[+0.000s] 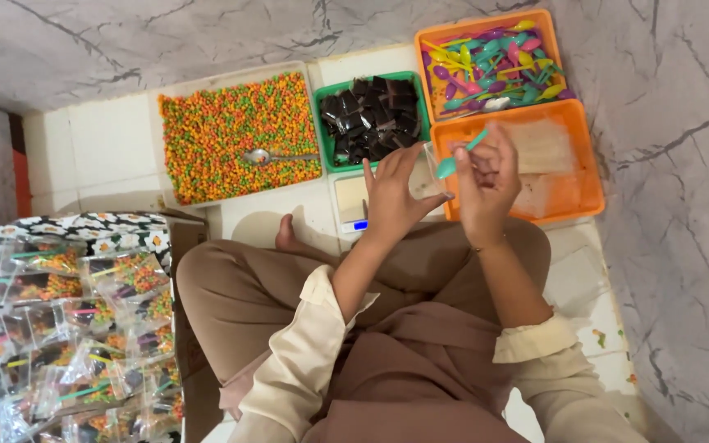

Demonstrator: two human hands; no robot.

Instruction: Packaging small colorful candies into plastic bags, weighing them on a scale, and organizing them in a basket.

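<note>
Teal plastic spoon (458,156) sits pinched in my right hand (486,176), thumb and fingers closed round its middle. Its long axis runs from about eight o'clock, where the bowl is, up toward two o'clock, where the thin handle pokes out above my knuckles. The bowl end points straight at my left hand (391,197), which lies at nine o'clock from the spoon, just beside it.

My left hand is curled round a small clear plastic bag (425,168), fingers half closed on its near side; the bag is so transparent that I cannot tell exactly where its mouth lies, though its upper edge seems to stand at about one o'clock from my left thumb, touching or nearly touching the spoon's bowl. So my right hand carries the spoon and my left is the nearer one to the bag.

Beyond both hands, at twelve o'clock, is the green tray of dark squares (373,115); at eleven o'clock, the tray of coloured beads (235,131) with a metal spoon (266,156) lying in it. The orange tray of mixed plastic spoons (492,59) sits at one o'clock, and a second orange tray (580,176) lies right under my right hand. A small scale (351,205) sits below my left hand.
</note>
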